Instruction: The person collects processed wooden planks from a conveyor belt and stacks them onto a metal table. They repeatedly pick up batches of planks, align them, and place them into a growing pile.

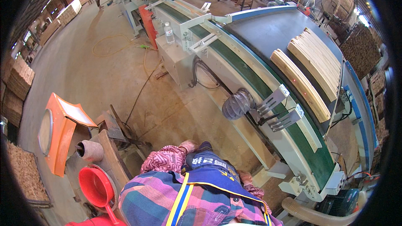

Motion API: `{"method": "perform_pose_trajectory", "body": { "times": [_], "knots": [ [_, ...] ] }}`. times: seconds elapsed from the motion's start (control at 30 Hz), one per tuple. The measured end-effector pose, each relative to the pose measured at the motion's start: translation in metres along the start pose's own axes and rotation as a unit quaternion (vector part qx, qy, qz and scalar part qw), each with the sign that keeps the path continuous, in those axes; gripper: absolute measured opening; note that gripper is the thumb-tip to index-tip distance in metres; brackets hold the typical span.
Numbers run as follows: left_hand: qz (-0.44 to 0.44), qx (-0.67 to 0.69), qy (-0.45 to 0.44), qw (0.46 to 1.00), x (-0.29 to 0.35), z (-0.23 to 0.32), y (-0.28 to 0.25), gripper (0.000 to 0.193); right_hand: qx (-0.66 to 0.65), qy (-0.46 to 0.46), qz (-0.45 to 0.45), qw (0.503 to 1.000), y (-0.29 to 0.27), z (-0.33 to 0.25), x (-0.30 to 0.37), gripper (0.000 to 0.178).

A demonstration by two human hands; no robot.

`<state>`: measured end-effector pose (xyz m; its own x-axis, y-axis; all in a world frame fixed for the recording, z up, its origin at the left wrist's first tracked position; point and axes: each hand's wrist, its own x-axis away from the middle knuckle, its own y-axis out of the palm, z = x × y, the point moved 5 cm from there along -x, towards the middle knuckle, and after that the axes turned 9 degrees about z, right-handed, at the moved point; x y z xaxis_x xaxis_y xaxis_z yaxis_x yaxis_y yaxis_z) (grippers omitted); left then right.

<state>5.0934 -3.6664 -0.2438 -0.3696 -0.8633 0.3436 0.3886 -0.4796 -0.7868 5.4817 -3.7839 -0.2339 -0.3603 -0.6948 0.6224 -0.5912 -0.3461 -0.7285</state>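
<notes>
Plaid shirt (157,196), blue apron (215,178) with white lettering; left hand (189,145), right hand (246,178) beside apron, can't tell whether clenched. Labelled bottle (169,34) near conveyor (259,81).

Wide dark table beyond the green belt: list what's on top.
Atop the dark table lie pale wooden strips in two groups: a narrow group nearer the belt and a wider group beyond. Tabletop directly beneath them is covered, unseen.
</notes>
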Motion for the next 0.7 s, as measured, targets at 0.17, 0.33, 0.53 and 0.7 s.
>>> {"method": "perform_pose_trajectory", "body": {
  "times": [0.17,0.33,0.53,0.7],
  "knots": [
    [-0.029,0.011,-0.034,0.999,-0.001,-0.008,0.005,0.032,0.009,0.001,0.023,1.0,-0.003,0.001,0.006,0.049],
    [-0.056,-0.018,-0.034,0.998,-0.007,-0.009,0.014,0.036,-0.005,-0.01,0.011,1.0,-0.003,0.002,0.018,0.05],
    [-0.067,0.008,-0.012,0.998,-0.02,-0.025,0.033,0.034,0.014,-0.015,-0.017,1.0,-0.001,0.004,0.022,0.052],
    [-0.091,0.029,-0.059,0.994,-0.027,-0.038,0.044,0.033,-0.02,0.033,-0.038,0.999,-0.001,0.01,0.025,0.05]
  ]
}}
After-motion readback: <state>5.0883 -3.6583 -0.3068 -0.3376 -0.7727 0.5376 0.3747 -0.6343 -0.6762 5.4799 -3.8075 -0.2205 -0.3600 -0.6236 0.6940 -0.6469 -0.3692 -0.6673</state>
